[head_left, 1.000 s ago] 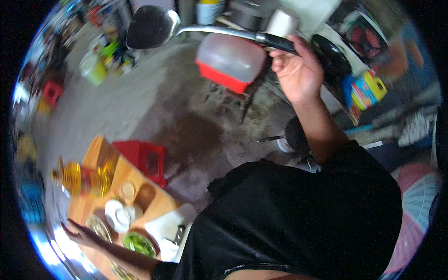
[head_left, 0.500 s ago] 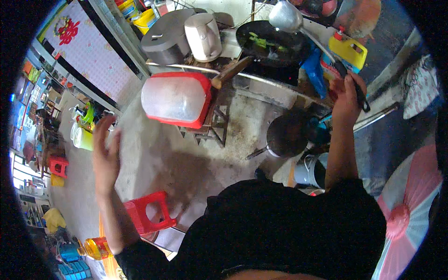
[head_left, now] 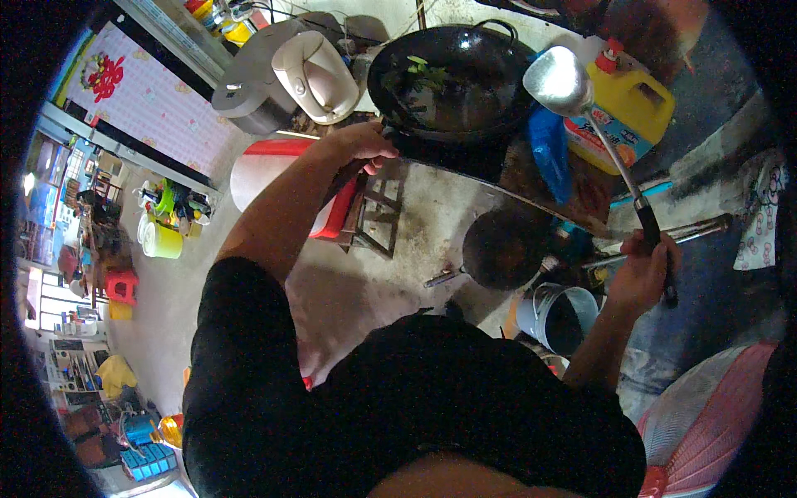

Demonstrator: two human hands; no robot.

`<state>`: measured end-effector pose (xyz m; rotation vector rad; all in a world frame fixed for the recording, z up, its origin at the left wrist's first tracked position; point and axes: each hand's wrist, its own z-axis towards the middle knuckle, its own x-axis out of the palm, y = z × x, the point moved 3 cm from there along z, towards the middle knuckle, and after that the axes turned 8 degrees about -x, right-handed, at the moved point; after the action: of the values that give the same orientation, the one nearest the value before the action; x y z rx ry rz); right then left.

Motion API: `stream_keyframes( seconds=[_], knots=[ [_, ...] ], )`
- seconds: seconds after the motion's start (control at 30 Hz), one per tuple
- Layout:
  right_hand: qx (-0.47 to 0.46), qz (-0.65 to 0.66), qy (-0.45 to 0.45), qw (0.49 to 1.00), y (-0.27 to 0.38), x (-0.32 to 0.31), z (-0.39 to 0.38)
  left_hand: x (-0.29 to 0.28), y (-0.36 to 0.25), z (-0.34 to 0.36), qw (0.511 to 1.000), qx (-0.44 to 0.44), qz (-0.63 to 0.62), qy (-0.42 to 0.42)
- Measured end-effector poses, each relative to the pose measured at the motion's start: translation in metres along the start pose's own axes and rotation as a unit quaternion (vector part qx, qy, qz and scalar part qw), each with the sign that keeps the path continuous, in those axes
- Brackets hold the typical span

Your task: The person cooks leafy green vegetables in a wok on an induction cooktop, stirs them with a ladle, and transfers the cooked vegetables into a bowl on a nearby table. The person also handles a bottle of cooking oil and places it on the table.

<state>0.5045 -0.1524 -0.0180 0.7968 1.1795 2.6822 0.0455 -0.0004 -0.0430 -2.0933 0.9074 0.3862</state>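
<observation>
Your hands at the wok, ladle raised.

A yellow oil jug (head_left: pixel 635 104) with a red cap stands right of the black wok (head_left: pixel 452 79), a blue packet (head_left: pixel 550 149) beside it; a pink patterned sign with a red emblem (head_left: pixel 137 95) hangs far left. Your right hand (head_left: pixel 643 270) has its fingers clamped on the dark handle of the steel ladle (head_left: pixel 564 83), whose bowl hovers by the wok's right rim. Your left hand (head_left: pixel 359 145), arm outstretched, curls its fingers at the wok's near edge.
</observation>
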Motion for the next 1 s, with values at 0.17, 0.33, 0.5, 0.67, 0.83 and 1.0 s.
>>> stream_keyframes(
  seconds=[0.17, 0.33, 0.5, 0.67, 0.83, 1.0],
  knots=[
    [0.016, 0.018, -0.013, 1.000, -0.015, -0.014, 0.005, 0.012, 0.025, 0.007, 0.995, 0.056, -0.079, 0.003],
    [0.034, 0.052, 0.028, 0.998, -0.022, 0.007, 0.032, 0.052, 0.060, -0.048, 0.979, 0.075, -0.179, -0.055],
    [0.027, 0.059, 0.187, 0.980, -0.016, 0.069, 0.057, 0.095, 0.116, -0.150, 0.974, 0.025, -0.198, -0.108],
    [0.050, -0.010, 0.322, 0.945, -0.009, 0.158, 0.035, 0.152, 0.170, -0.255, 0.957, -0.038, -0.227, -0.179],
    [0.025, 0.008, 0.513, 0.858, 0.028, 0.252, -0.045, 0.220, 0.227, -0.363, 0.915, -0.126, -0.304, -0.231],
    [0.029, 0.007, 0.640, 0.768, 0.076, 0.310, -0.164, 0.298, 0.283, -0.475, 0.891, -0.152, -0.232, -0.359]
  ],
)
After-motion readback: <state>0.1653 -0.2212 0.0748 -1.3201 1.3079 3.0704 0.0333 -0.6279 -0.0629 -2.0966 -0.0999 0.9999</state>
